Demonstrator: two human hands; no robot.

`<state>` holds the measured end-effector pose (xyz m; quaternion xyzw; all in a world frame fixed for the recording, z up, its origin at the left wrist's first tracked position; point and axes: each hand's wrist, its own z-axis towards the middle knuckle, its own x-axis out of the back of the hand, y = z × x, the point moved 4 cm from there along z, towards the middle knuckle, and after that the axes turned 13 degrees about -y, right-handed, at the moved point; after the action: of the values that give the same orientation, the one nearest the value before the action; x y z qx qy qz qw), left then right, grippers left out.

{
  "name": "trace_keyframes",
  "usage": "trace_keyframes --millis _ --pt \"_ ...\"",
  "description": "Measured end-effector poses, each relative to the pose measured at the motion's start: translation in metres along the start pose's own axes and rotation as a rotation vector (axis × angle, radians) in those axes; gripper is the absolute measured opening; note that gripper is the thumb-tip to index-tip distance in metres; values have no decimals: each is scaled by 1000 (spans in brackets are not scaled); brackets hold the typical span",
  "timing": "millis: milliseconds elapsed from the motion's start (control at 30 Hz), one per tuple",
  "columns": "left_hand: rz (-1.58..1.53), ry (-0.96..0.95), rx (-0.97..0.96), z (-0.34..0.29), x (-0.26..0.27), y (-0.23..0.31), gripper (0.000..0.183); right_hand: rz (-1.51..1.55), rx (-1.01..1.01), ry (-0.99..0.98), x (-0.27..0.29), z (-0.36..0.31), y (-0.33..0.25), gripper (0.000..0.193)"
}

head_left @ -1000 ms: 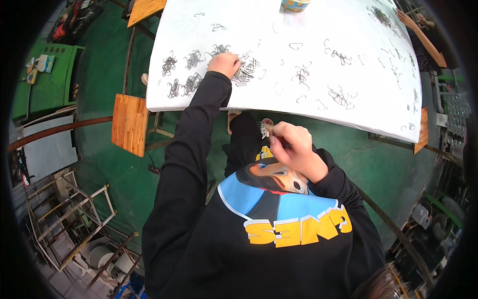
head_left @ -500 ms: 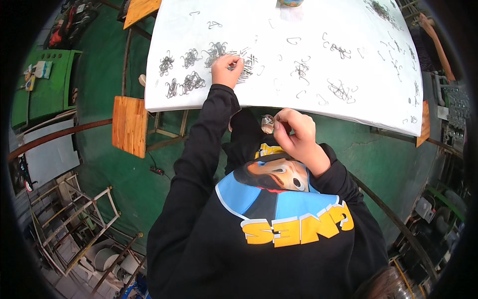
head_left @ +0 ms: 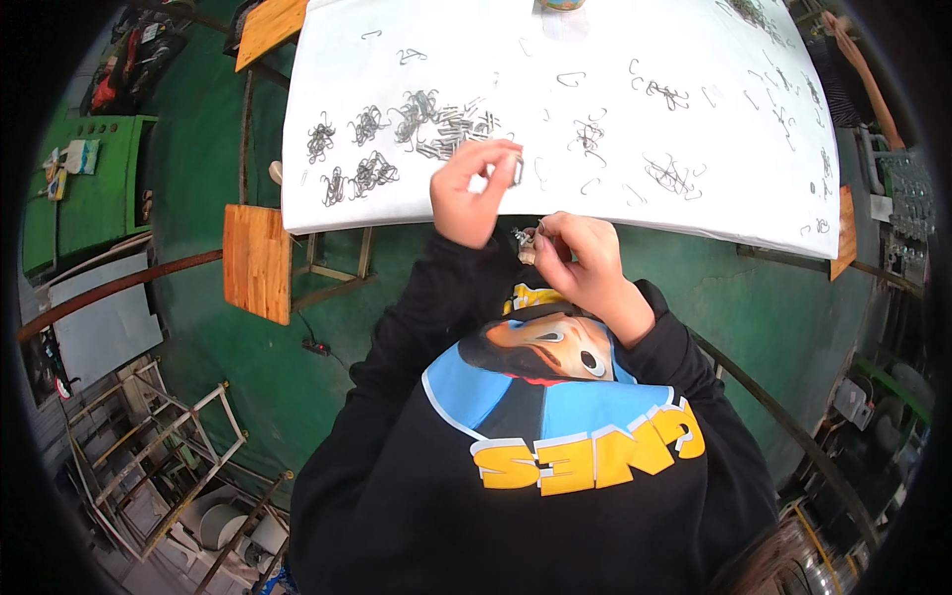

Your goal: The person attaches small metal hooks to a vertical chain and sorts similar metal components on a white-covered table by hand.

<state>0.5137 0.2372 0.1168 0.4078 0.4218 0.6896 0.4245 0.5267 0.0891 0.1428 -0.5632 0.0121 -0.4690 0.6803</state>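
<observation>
Fingers [head_left: 488, 154] of the bent left hand [head_left: 460, 196] are pinching one thin dark piece [head_left: 518, 172]; the curled right hand's [head_left: 587, 262] tight grip is holding small silvery metal pieces [head_left: 523, 236] beside the white-covered surface [head_left: 555, 111], five black wire-hook heaps [head_left: 373, 174] lying leftward.

- A workshop, with a green floor [head_left: 258, 367]
- Heaps of dark wire hooks [head_left: 372, 174] on a white table [head_left: 466, 50]
- Bare metal frames [head_left: 235, 412] and a green cabinet [head_left: 84, 213] at left
- Dim clutter [head_left: 883, 421] at right, perhaps machinery

Green floor [head_left: 288, 392] beneath wooden stool [head_left: 257, 263]
</observation>
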Motion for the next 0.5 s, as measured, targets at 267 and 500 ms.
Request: trace_keyframes --millis 267,500 --pt "-16 -78 -86 -16 -22 33 5 -151 -62 39 6 2 5 11" --pt "101 -47 -187 -18 -20 47 8 112 -229 -63 7 -3 16 9"
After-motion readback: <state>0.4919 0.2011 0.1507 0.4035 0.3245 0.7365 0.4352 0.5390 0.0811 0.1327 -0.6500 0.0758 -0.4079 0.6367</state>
